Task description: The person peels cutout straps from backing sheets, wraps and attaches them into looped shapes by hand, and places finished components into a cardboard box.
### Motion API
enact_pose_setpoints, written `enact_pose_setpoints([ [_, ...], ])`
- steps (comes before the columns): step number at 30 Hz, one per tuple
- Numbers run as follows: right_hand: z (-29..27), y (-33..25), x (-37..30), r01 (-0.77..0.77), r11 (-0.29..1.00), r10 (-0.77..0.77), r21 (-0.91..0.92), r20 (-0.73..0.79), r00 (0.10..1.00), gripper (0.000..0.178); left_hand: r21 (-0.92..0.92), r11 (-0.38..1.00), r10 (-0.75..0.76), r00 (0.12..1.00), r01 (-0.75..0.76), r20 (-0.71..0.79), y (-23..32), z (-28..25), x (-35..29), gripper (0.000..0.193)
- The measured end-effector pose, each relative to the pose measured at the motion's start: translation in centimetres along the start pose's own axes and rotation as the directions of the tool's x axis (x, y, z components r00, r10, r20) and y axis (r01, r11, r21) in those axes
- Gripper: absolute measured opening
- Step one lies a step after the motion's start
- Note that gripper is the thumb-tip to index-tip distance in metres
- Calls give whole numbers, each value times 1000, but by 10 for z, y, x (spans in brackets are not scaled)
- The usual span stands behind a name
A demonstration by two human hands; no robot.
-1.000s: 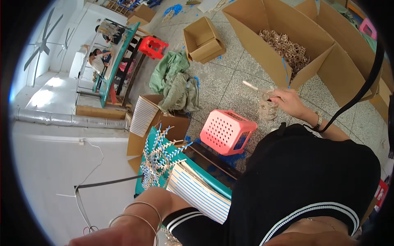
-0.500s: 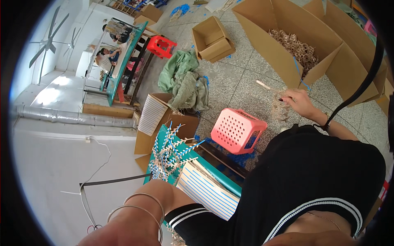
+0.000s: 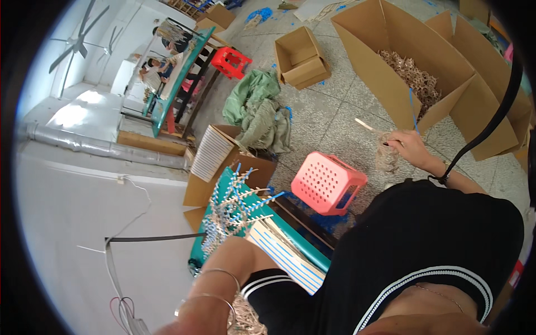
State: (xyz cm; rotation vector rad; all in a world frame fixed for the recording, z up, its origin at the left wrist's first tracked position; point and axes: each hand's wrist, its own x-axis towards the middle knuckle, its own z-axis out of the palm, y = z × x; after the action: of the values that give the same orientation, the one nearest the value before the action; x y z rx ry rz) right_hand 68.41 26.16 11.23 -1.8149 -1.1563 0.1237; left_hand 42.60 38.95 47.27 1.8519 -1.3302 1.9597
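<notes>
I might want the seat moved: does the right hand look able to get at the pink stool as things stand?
Probably yes: the right hand appears near the pink stool, and only the tan bundle it holds seems in the way, though depth is hard to judge.

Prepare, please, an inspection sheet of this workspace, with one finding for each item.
Surface: green tabletop, carrying notched strips and a blue-striped stack.
Work things: tan openwork piece; tan pieces inside a large carton.
Clutter: green sacking, small open carton, blue scraps by the pink stool.
Hands: right hand grips the tan openwork piece; left hand is blurred, its hold unclear.
Cables: black cable curving near the right wrist; white wire on the wall.
Surroundings: red stool, fan, people at another green table.
</notes>
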Motion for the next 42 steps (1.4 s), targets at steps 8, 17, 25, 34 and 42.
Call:
enact_pose_setpoints([
  [8, 4, 10, 2, -99, 995, 98, 32, 18, 995, 15, 623, 781, 132, 988, -54, -79, 59, -41, -101, 6],
  [17, -42, 67, 31, -100, 994, 104, -52, 87, 991, 14, 660, -241, -948, -319, 712, -1, 144, 66, -354, 30],
  [25, -68, 108, 79, 111, 994, -110, 3, 167, 980, 11, 731, -618, -549, -824, 290, -138, 374, 134, -462, 29],
  [34, -21, 107, 102, 372, 924, -376, 84, 374, 848, 9, 543, -672, -714, -637, 504, -291, 278, 183, -414, 18],
  [42, 39, 122, 122, 308, 947, -287, 91, 670, 685, 9, 346, -858, -505, -752, 381, -423, 324, 210, -395, 18],
])
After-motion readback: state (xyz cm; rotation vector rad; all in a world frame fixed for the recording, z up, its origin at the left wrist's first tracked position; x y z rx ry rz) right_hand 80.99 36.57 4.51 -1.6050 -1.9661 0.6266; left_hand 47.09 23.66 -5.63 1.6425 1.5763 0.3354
